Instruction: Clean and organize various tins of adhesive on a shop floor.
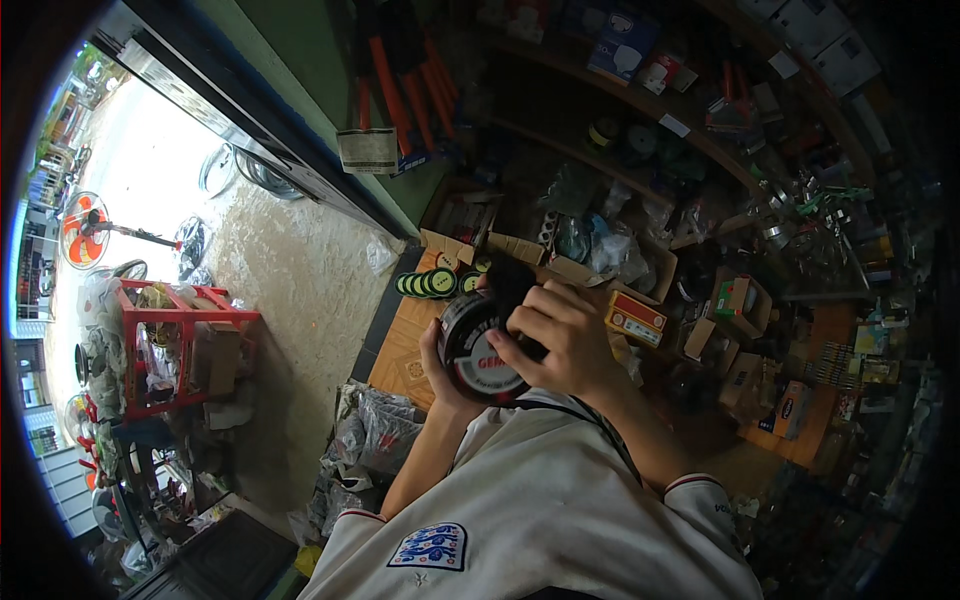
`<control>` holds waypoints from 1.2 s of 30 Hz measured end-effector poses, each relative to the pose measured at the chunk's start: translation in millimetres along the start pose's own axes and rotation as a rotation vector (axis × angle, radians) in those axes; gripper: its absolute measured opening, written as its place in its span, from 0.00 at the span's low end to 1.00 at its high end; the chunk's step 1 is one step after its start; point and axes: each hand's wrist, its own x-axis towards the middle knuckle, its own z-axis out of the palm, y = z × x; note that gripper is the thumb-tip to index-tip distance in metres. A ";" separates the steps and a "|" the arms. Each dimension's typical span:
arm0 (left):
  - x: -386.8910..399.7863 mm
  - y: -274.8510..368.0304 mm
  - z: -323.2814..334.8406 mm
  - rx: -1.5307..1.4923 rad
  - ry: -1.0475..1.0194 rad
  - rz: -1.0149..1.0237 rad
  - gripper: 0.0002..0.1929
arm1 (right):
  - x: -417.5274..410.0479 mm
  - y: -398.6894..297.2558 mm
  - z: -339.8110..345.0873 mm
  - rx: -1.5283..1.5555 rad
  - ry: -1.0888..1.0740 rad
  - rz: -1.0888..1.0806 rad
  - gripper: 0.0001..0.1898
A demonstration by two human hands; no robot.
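My left hand cups the lower left side of a round, dark item, thick like a tape roll or a flat tin. Its face bears printed writing in white and red. Across the upper right of that face lie the fingers of my right hand, with the thumb on the label. A blurred black thing sits at the far edge of the round item; what it is, I cannot tell. Just beyond my hands, a leaning row of green-and-black round rolls rests on the tan patterned tiles.
A yellow-and-red box and an open carton of plastic bags stand beyond my right hand. Stocked shelves rise behind. Plastic-wrapped goods lie by my left forearm. A red stand and an orange-bladed fan are farther left.
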 end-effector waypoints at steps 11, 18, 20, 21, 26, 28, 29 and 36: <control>9.9 35.4 -2.6 0.944 -0.249 0.314 0.62 | -0.1 29.7 12.5 1.037 -0.033 0.675 0.21; 19.8 43.6 25.4 1.104 -0.090 0.389 0.61 | 4.1 5.2 5.7 0.374 0.016 0.306 0.19; 21.2 46.1 27.2 1.113 -0.089 0.395 0.61 | 4.0 8.6 5.8 0.359 0.012 0.291 0.19; 21.9 48.2 24.5 1.135 -0.157 0.384 0.62 | 4.9 14.2 7.1 0.357 0.021 0.294 0.19; 20.1 49.0 45.0 1.166 -0.336 0.497 0.65 | 1.1 32.8 13.3 1.391 0.164 0.708 0.19; 27.9 51.1 45.0 1.189 -0.503 0.600 0.64 | 6.4 28.3 2.0 1.868 0.119 0.889 0.23; 31.8 53.0 46.4 1.192 -0.658 0.707 0.63 | 3.4 32.5 5.0 1.874 0.135 0.874 0.23; 37.1 35.0 57.6 1.276 -0.223 0.779 0.74 | -7.0 44.9 1.3 1.835 0.358 0.618 0.26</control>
